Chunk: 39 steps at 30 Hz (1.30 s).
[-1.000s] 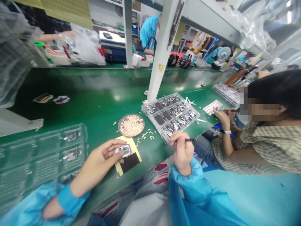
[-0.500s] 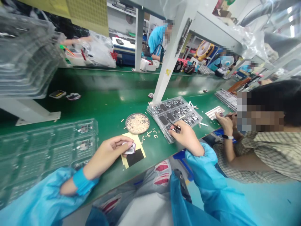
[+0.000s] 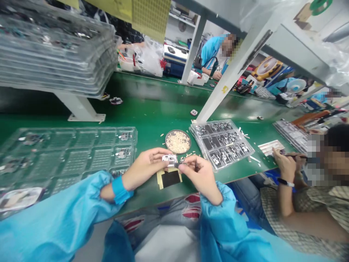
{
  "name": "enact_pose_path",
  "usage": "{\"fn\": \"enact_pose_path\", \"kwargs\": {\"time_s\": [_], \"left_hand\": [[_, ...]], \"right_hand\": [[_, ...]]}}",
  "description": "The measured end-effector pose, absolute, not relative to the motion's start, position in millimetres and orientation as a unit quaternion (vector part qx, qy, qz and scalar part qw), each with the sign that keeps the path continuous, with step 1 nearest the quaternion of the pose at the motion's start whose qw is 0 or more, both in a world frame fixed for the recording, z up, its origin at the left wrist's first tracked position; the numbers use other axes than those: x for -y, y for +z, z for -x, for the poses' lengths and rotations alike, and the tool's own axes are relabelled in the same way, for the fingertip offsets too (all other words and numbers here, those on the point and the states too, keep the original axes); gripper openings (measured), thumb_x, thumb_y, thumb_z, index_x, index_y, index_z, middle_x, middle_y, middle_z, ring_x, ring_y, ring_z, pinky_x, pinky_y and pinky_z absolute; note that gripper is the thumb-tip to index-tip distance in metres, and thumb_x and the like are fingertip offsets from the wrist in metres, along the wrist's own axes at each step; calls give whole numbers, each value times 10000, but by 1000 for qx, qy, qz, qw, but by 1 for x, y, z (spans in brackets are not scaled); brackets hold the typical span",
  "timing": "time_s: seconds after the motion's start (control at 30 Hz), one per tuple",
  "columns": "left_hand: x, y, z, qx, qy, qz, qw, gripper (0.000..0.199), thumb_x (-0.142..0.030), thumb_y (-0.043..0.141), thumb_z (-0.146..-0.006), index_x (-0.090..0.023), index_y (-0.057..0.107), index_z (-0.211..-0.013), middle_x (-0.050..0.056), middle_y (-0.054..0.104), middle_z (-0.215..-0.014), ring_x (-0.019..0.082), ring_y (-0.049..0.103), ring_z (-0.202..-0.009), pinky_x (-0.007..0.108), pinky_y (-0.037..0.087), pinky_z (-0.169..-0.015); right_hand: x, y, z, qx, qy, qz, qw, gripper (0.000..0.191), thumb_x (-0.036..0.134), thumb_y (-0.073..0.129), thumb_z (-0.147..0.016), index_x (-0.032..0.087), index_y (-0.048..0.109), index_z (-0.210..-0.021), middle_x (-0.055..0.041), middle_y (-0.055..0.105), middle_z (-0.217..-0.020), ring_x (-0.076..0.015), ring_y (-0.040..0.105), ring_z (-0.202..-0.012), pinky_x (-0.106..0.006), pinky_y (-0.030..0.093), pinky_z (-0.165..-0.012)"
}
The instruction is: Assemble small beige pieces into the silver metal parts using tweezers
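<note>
My left hand (image 3: 148,165) is closed on a small white, rounded-rectangular housing (image 3: 169,158), its open face turned up. My right hand (image 3: 200,174) meets it from the right, thumb and fingers pinching a small dark part (image 3: 178,165) at the housing's lower right edge. Dark tweezers (image 3: 196,166) seem tucked among the right fingers, mostly hidden. Under both hands lies a yellow sheet with a black pad (image 3: 171,179). Just behind them stands a round dish (image 3: 167,146) full of tiny cream-coloured pieces, some scattered beside it.
A clear compartment tray (image 3: 218,164) with dark and silver parts is at right. Another compartment tray (image 3: 89,131) lies at left, below stacked trays (image 3: 81,69). A white post (image 3: 218,98) rises behind the dish. A co-worker's hand (image 3: 285,162) works at far right.
My right hand has left the right-hand tray and come left to the housing, now with a small dark part. My left hand still holds the housing, tilted up more. The view has shifted left.
</note>
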State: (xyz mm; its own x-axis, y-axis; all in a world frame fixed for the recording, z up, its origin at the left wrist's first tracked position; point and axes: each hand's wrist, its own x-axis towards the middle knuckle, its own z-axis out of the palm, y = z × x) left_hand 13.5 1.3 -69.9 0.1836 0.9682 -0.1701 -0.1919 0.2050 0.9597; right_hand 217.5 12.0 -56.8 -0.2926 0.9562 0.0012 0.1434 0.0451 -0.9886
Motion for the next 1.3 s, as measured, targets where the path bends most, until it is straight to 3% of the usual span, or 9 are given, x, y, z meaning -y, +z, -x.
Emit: {"fn": "enact_pose_path", "kwargs": {"time_s": [0.1,0.27,0.4,0.63,0.83,1.13,1.3], "left_hand": [[1,-73,-15,-452,464,-472,599,479,-210,740,-723,-132,639,-1185,112,734,-1100,220,690,-941,307,534,-819],[6,-71,-17,-513,420,-556,502,507,-195,686,-748,-183,636,-1253,52,732,-960,144,590,-662,244,442,-587],[8,-68,-17,-529,409,-577,470,501,-243,705,-756,-192,644,-1250,21,696,-861,114,454,-564,230,348,-520],[9,-70,-17,-535,408,-579,461,481,-291,715,-785,-209,648,-1254,-17,608,-728,131,435,-579,239,336,-537],[10,-72,-17,-547,394,-593,441,461,-316,706,-813,-231,643,-1262,11,671,-867,133,466,-607,250,373,-574],[10,-67,-17,-549,387,-618,410,442,-362,681,-847,-226,667,-1268,-13,604,-714,141,434,-588,246,344,-543],[10,-69,-17,-552,391,-627,387,407,-361,689,-852,-250,700,-1244,-15,642,-748,132,408,-585,241,355,-549]], "right_hand": [[-19,-61,-214,599,585,423,347,236,390,794,-785,171,718,-826,-51,759,-778,-177,697,-710,-270,521,-671],[-28,-64,-219,623,566,445,306,279,416,779,-806,153,717,-736,-32,711,-642,-132,611,-576,-246,467,-608],[-30,-69,-221,636,546,456,299,296,436,762,-819,148,726,-765,-31,695,-638,-138,603,-593,-250,455,-617],[-32,-69,-217,627,550,461,303,314,443,769,-809,144,715,-731,-17,671,-605,-118,563,-553,-231,409,-572],[-35,-68,-217,640,551,454,284,303,424,742,-835,146,706,-720,-3,663,-596,-104,531,-542,-222,390,-572],[-38,-68,-218,651,557,436,274,371,482,709,-850,154,685,-680,-6,658,-602,-110,518,-556,-231,384,-588],[-38,-68,-217,648,558,436,280,398,496,714,-842,154,668,-645,-2,636,-582,-104,485,-543,-234,360,-571]]}}
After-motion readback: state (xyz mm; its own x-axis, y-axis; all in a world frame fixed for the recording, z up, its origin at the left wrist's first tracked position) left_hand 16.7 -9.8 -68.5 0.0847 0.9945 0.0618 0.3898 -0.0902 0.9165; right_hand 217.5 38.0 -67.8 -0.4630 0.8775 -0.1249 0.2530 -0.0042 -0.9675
